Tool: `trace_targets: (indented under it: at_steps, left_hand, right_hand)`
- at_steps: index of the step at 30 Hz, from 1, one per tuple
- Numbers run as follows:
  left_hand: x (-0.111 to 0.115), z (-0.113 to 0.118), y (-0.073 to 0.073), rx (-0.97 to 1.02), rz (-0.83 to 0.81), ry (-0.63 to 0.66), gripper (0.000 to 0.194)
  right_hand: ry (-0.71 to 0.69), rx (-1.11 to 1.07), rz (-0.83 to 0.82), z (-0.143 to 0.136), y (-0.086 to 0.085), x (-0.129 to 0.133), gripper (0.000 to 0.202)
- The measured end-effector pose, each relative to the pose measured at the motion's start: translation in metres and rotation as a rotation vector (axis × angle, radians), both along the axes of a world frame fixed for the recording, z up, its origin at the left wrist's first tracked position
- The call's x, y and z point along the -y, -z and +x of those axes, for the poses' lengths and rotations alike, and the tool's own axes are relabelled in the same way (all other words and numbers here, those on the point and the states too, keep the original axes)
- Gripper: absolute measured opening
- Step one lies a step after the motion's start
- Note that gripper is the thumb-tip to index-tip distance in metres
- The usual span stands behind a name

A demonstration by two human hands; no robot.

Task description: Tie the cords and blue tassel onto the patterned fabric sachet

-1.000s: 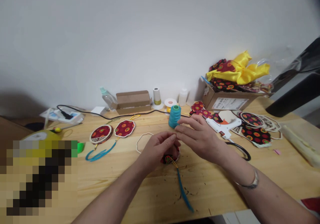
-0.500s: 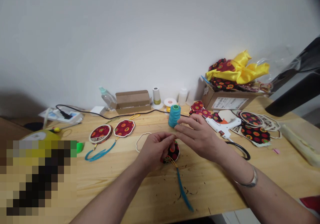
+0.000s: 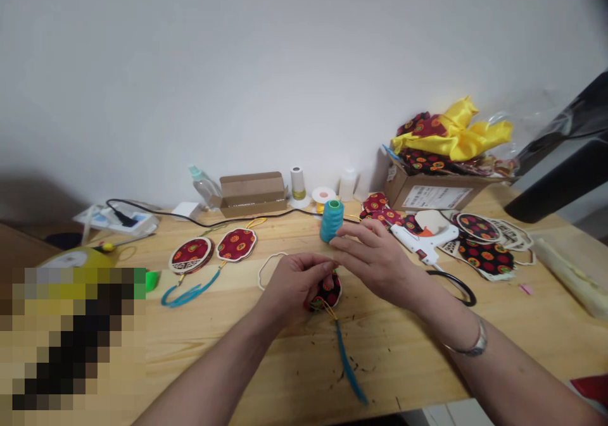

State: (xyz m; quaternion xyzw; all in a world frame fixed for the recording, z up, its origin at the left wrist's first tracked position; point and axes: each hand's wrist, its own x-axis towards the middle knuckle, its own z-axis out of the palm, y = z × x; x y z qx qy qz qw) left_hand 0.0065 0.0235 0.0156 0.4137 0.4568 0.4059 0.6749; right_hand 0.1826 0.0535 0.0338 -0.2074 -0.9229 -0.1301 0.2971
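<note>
A dark patterned fabric pendant with a pale rim lies at the middle of the table, partly covered by my left hand. My left thumb and fingers are pinched at its upper edge. Yellow cord and a blue tassel trail from its lower side toward the front edge. My right hand is just to the right, its fingertips meeting the left ones at the pendant's top; what they pinch is too small to see. Right behind the fingers stands a teal thread cone. A pale wooden outline frame lies beside my left hand.
Two red pendants with a blue tassel lie left. A white glue gun, fabric pieces and frames lie right. Behind stand an open cardboard box, spools, bottles and a fabric-filled box. A black cable crosses the back.
My fingers have shifted very slightly around the pendant's top edge. Everything else looks the same.
</note>
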Motion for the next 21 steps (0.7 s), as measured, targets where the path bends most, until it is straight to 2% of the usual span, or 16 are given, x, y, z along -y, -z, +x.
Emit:
trace_targets:
  at_steps: [3,7,10,12,14,18,21]
  left_hand:
    - [0.0,-0.001,0.001,0.016,0.007,-0.038,0.021]
    - [-0.002,-0.002,0.003,0.022,0.021,-0.099,0.02]
    - [-0.003,-0.003,0.004,0.041,0.024,-0.12,0.022]
    - [-0.004,-0.003,0.004,0.047,0.024,-0.12,0.022]
    - [-0.004,-0.003,0.004,0.057,0.024,-0.111,0.022]
    - [-0.002,-0.003,0.004,0.096,0.016,-0.07,0.02]
    - [-0.001,-0.003,0.004,0.117,0.002,-0.053,0.021]
  right_hand:
    - [0.032,-0.22,-0.258,-0.002,0.005,-0.003,0.018]
    - [0.107,-0.543,-0.738,-0.004,0.008,-0.006,0.021]
    - [0.111,-0.622,-1.092,-0.006,0.008,-0.007,0.022]
    - [0.097,-0.653,-1.257,-0.008,0.008,-0.007,0.024]
    - [0.096,-0.68,-1.333,-0.01,0.008,-0.008,0.025]
    - [0.095,-0.699,-1.362,-0.013,0.012,-0.008,0.022]
    - [0.095,-0.716,-1.368,-0.015,0.015,-0.007,0.011]
